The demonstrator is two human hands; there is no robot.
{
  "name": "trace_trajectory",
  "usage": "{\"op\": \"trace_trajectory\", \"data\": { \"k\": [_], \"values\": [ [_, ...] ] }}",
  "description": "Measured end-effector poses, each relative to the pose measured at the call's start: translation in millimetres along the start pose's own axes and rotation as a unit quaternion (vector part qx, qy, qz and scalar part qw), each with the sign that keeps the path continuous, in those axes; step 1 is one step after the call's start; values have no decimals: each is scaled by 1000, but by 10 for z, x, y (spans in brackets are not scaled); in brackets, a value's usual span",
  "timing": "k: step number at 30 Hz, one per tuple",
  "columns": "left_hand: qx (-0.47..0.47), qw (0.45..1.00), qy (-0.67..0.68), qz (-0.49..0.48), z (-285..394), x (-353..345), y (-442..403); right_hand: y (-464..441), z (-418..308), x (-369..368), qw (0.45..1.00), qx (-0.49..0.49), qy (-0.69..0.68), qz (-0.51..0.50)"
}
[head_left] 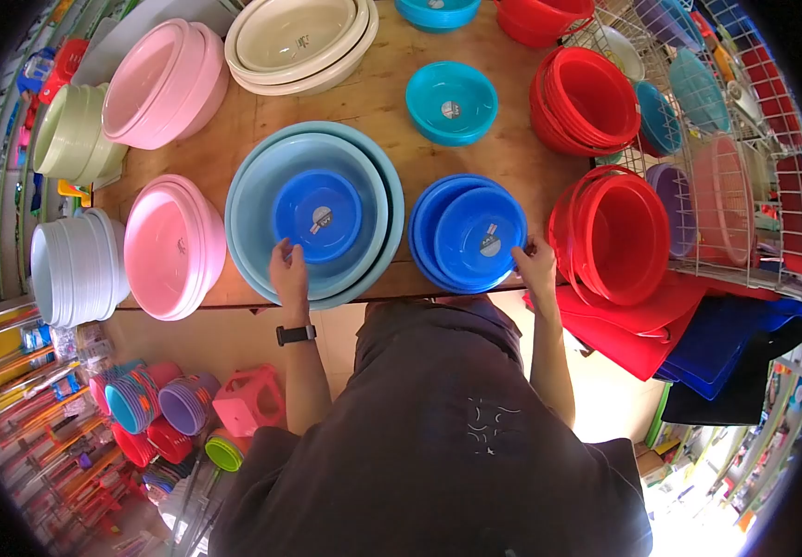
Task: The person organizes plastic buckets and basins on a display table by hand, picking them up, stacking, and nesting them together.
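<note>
Mouth-up and evenly round, the grey-labelled small blue basin point(317, 197) sat inside pale-blue basins point(376, 206) on the counter point(378, 107). The left hand point(289, 271) was at its near rim, the right hand point(536, 264) at a blue stack point(475, 218); whether fingers pinched, I couldn't tell.

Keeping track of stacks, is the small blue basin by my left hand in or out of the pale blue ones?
In: the small blue basin sits inside the pale blue basins, whose wider rims encircle it.
</note>
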State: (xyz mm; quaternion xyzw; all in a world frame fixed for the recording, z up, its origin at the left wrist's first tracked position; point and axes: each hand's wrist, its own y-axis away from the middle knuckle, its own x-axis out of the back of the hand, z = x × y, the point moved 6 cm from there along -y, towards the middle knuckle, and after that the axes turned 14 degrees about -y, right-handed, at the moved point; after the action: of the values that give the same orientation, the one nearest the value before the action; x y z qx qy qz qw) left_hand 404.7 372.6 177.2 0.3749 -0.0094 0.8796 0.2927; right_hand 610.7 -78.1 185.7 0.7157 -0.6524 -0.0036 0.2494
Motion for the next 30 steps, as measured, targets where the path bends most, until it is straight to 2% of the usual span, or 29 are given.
{"op": "trace_trajectory", "data": {
  "k": [3, 8, 11, 12, 15, 18, 21, 22, 25, 30],
  "values": [
    [-25, 991, 68, -112, 464, -142, 238, 168, -442, 28, 996, 54, -58, -32],
    [-27, 954, 139, -265, 1213, -488, 788, 322, -783, -134, 969, 28, -218, -112],
    [-141, 954, 82, -252, 1286, -692, 936, 387, -887, -346, 953, 38, -254, -159],
    [-128, 962, 91, -222, 1367, -646, 982, 412, -951, -377, 952, 33, -264, -152],
    [-126, 957, 90, -246, 1284, -636, 888, 426, -1052, -402, 948, 31, -259, -185],
    [-87, 953, 103, -273, 1301, -457, 816, 408, -1010, -398, 952, 27, -222, -211],
    [-98, 963, 144, -203, 1090, -314, 620, 304, -807, -333, 979, 86, -36, -182],
    [-56, 965, 170, -192, 1017, -246, 573, 271, -753, -276, 977, 163, 31, -137],
    [79, 968, 204, -125, 762, -3, 439, 126, -419, -72, 977, 150, 145, -49],
    [115, 953, 265, -95, 417, 302, 194, -8, -45, 11, 966, 62, 248, -20]
  ]
}}
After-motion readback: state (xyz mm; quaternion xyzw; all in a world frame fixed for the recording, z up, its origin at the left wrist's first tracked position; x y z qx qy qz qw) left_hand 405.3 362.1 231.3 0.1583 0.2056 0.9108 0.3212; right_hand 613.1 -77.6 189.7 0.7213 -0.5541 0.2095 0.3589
